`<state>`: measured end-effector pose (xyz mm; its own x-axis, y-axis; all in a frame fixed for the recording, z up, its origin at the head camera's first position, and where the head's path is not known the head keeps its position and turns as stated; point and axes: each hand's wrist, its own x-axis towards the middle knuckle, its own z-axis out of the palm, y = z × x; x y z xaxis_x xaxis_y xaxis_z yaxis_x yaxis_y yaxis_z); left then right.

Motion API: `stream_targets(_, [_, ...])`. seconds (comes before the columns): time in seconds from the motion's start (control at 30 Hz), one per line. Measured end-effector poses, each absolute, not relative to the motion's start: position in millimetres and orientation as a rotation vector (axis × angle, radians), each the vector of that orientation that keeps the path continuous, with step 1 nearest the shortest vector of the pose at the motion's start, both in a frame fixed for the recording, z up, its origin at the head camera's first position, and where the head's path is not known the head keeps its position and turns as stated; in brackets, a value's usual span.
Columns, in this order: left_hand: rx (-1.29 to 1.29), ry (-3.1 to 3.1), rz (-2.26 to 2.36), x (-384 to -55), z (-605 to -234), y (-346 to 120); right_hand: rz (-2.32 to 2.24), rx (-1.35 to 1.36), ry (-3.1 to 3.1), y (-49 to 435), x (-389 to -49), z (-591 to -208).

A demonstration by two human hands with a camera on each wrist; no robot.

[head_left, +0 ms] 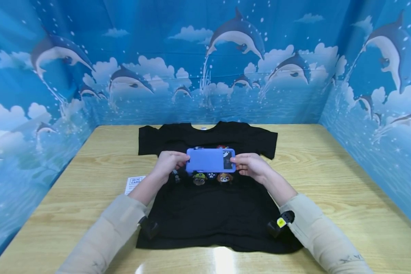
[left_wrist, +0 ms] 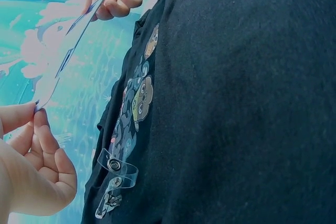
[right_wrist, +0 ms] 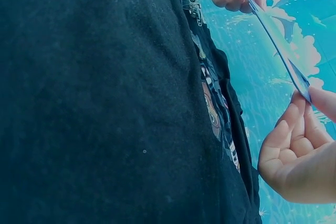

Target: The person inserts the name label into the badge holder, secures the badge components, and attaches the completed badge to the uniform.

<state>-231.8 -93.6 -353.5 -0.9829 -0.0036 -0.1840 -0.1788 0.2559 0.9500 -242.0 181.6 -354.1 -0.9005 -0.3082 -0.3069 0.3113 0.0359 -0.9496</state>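
Note:
A flat blue-purple card holder (head_left: 205,160) with a see-through window at its right end is held level above a black T-shirt (head_left: 212,217). My left hand (head_left: 168,163) pinches its left end between thumb and fingers. At the opposite end, my right hand (head_left: 255,167) pinches the window edge. From the left wrist view the holder (left_wrist: 79,38) appears nearly edge-on. A clear strap clip with metal snaps (left_wrist: 118,174) lies on the shirt below the left hand. Cartoon animal faces (head_left: 224,177) are printed on the shirt's chest, partly hidden by the holder.
A white printed card (head_left: 133,183) lies on the wooden table (head_left: 99,167) left of the shirt, partly covered by the left forearm. Dolphin-print curtains (head_left: 198,76) stand around the table's back and sides.

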Motion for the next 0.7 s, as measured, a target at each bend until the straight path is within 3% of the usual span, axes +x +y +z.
stream_targets(0.7, [-0.177,2.351,1.868,-230.5,-352.4,-96.6,-1.931,-0.029,1.872,181.8,-240.1,-351.6])
